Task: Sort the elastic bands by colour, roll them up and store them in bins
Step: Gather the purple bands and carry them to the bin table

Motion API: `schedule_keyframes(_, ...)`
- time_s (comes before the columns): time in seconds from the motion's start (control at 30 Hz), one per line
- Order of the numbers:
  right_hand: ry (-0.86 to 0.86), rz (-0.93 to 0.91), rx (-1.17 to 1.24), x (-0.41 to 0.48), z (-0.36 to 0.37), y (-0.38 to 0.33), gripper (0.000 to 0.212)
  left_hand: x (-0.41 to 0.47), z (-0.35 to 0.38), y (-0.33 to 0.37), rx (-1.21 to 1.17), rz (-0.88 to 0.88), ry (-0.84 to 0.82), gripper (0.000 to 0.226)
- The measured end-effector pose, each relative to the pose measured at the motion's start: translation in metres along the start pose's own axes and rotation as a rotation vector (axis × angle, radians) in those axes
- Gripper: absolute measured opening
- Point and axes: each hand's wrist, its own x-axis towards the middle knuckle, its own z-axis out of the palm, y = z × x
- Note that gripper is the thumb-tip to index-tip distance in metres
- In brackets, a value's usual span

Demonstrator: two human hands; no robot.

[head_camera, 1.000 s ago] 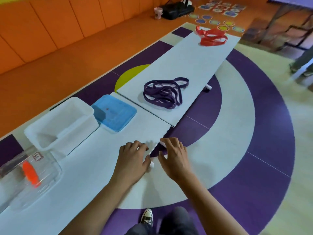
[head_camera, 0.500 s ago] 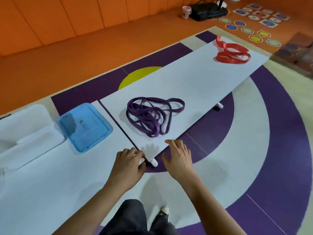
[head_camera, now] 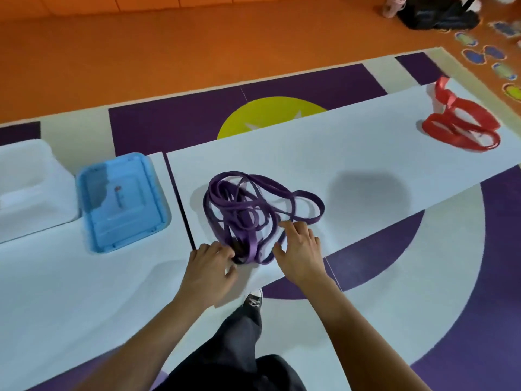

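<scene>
A tangled heap of flat purple elastic bands (head_camera: 253,213) lies at centre frame on the long white tabletop (head_camera: 352,153), its near loops at the edge. The left hand (head_camera: 210,266) pinches the nearest bunched strands in a narrow grip; the right hand (head_camera: 300,249) rests spread and flat against the heap's right side, holding nothing. The bands look light, limp and stretchy, likely to snag, so gathering 1 loop end seems wisest. A red band pile (head_camera: 462,128) sits upper right; a pale blue plastic lid (head_camera: 124,201) lies left.
</scene>
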Motion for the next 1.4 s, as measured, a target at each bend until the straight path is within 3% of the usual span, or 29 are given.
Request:
schedule_keyframes(0.2, -0.063, -0.057, 0.057, 0.056, -0.015, 0.003, 0.049, 0.053, 0.011, 0.012, -0.006, -0.111, -0.116, 0.057)
schedule_keyframes(0.3, -0.109, -0.110, 0.091, 0.091, -0.020, -0.008, 0.059, 0.061, 0.017, 0.017, -0.011, -0.103, -0.199, 0.065)
schedule_keyframes(0.47, -0.229, -0.256, -0.227, 0.143, 0.008, -0.029, 0.087, 0.059, 0.022, 0.026, -0.015, -0.173, -0.229, 0.070)
schedule_keyframes(0.57, -0.198, -0.279, -0.395, 0.157, 0.027, -0.027, 0.065, 0.058, 0.022, 0.030, -0.039, -0.268, -0.242, 0.066)
schedule_keyframes(0.7, -0.073, -0.227, -0.161, 0.177, 0.015, -0.002, 0.033, 0.056, 0.021, 0.029, -0.024, -0.428, -0.298, 0.057)
schedule_keyframes(0.8, -0.007, -0.135, -0.062, 0.195, -0.010, 0.028, 0.016, 0.054, 0.025, 0.024, -0.067, -0.462, -0.225, 0.049)
schedule_keyframes(0.93, 0.027, -0.191, -0.114, 0.209, -0.030, 0.050, 0.012, 0.062, 0.034, 0.025, -0.227, -0.535, 0.178, 0.041)
schedule_keyframes(1.03, -0.064, -0.196, -0.148, 0.210, -0.024, 0.055, 0.029, 0.081, 0.039, 0.030, -0.596, -0.876, 0.221, 0.093)
schedule_keyframes(1.1, -0.174, -0.185, -0.053, 0.209, -0.016, 0.058, 0.056, 0.095, 0.044, 0.033, -0.746, -1.051, 0.146, 0.122)
schedule_keyframes(1.2, -0.311, -0.166, -0.012, 0.211, -0.007, 0.061, 0.101, 0.112, 0.050, 0.039, -0.756, -1.004, 0.142, 0.121)
schedule_keyframes(1.27, -0.345, -0.170, -0.050, 0.216, -0.006, 0.061, 0.106, 0.122, 0.048, 0.049, -0.784, -0.984, 0.171, 0.115)
schedule_keyframes(1.4, -0.453, -0.175, 0.026, 0.213, -0.004, 0.062, 0.093, 0.138, 0.053, 0.076, -0.507, -0.977, -0.055, 0.142)
